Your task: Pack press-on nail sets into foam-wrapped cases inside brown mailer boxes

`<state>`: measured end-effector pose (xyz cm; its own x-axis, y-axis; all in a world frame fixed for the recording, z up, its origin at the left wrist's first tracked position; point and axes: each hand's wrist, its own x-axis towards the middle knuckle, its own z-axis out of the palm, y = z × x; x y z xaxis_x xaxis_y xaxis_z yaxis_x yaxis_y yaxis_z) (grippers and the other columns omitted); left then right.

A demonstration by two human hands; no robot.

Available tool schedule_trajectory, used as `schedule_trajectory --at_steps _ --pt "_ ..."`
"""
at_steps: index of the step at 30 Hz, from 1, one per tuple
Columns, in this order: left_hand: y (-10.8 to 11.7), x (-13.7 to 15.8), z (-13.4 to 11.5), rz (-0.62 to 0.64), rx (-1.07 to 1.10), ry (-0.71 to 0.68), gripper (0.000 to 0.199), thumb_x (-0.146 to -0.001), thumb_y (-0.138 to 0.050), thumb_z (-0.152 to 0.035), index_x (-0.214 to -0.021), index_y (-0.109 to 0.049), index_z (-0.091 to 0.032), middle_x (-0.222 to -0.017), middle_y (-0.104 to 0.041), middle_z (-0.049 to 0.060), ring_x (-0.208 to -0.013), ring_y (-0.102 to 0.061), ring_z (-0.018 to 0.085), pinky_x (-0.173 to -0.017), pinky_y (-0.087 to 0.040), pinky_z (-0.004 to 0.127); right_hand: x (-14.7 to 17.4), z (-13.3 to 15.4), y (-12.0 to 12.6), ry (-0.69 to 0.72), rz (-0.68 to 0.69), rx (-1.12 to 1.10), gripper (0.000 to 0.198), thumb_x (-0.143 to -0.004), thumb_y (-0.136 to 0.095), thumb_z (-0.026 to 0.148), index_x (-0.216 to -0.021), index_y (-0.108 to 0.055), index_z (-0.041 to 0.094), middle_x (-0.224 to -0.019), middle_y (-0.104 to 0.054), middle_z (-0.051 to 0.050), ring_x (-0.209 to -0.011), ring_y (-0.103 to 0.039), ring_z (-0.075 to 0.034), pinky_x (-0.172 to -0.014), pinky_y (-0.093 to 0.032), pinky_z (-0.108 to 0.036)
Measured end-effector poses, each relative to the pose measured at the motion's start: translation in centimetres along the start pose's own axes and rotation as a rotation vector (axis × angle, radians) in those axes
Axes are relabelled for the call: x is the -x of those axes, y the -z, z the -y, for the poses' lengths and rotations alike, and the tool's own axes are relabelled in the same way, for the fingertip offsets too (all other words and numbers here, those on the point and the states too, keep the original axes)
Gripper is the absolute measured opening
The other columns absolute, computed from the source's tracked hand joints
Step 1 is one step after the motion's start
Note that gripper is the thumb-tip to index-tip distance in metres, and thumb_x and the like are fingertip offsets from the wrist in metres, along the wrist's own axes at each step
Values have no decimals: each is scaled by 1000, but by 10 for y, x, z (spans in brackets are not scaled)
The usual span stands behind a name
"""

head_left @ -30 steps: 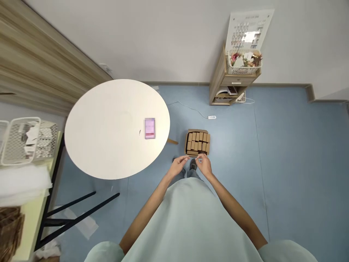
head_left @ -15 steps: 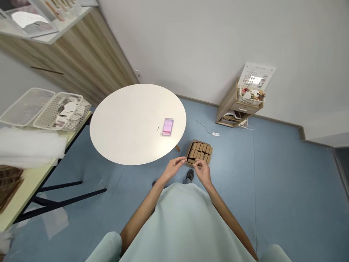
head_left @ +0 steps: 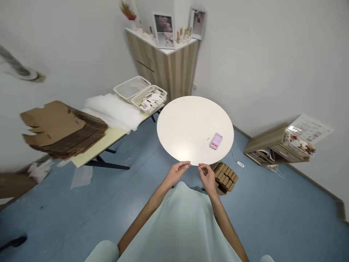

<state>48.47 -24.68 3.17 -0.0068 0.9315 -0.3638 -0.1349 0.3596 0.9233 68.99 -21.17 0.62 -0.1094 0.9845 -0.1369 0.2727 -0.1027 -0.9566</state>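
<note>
Carton [head_left: 219, 190] of small boxes [head_left: 226, 174], mostly filled by my judgement

Head view: left hand [head_left: 177, 173] and right hand [head_left: 207, 177] apart, fingers curled; whether either pinches something small, I cannot tell. Carton: on the blue floor [head_left: 114, 207], right of the right hand, boxes in rows, a dark gap at the near end. Round table [head_left: 180, 127], just beyond both hands: one blurred pink item [head_left: 216, 141]. Side table [head_left: 111, 137], leftward: flattened cardboard [head_left: 60, 123], white sheets [head_left: 114, 111]. Corner: wood-grain cabinet [head_left: 178, 71].

No writing can be read. Print on the poster [head_left: 311, 128] at the cabinet's [head_left: 268, 142] back edge is blurred; the pink item [head_left: 216, 141] near the tabletop's [head_left: 185, 123] lower-right edge is pixelated.
</note>
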Motion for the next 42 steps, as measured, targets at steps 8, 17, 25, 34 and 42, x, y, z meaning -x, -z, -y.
schedule_trajectory --at_steps 8,17,25,34,42 --pt "103 15 -1 -208 104 22 65 -89 -75 -67 -132 -76 -18 -136 -78 17 -134 -71 34 -120 -52 50 -25 47 -111 17 157 21 26 -92 -70 50 -93 -70 24 -119 -79 -13 -111 -76 -29 -91 -64 -43" --pt "186 -24 -36 -301 102 15 66 -90 -74 -66 -133 -74 -17 -136 -78 17 -133 -71 34 -121 -51 50 -97 72 -203 22 285 -16 20 -92 -68 44 -92 -69 24 -116 -79 -12 -109 -76 -28 -93 -64 -45" --pt "284 -80 -83 -410 -57 72 60 -92 -70 -63 -133 -74 -19 -136 -78 16 -132 -72 34 -118 -54 50 -168 94 -269 -8 328 -88 19 -96 -66 45 -94 -68 26 -119 -79 -11 -110 -76 -27 -95 -64 -46" --pt "362 -172 -106 -419 -272 68 58 -91 -68 -61 -131 -73 -19 -133 -79 16 -126 -74 31 -113 -56 46 -212 112 -284 -128 191 -73 20 -95 -66 45 -93 -70 25 -120 -80 -10 -106 -76 -27 -96 -64 -46" --pt "431 -286 -128 -337 -824 169 42 -100 -60 -36 -135 -71 -16 -126 -80 12 -108 -76 27 -99 -56 37 -227 134 -299 -203 -43 -38 22 -96 -67 46 -94 -72 25 -115 -80 -9 -106 -75 -27 -100 -61 -46"
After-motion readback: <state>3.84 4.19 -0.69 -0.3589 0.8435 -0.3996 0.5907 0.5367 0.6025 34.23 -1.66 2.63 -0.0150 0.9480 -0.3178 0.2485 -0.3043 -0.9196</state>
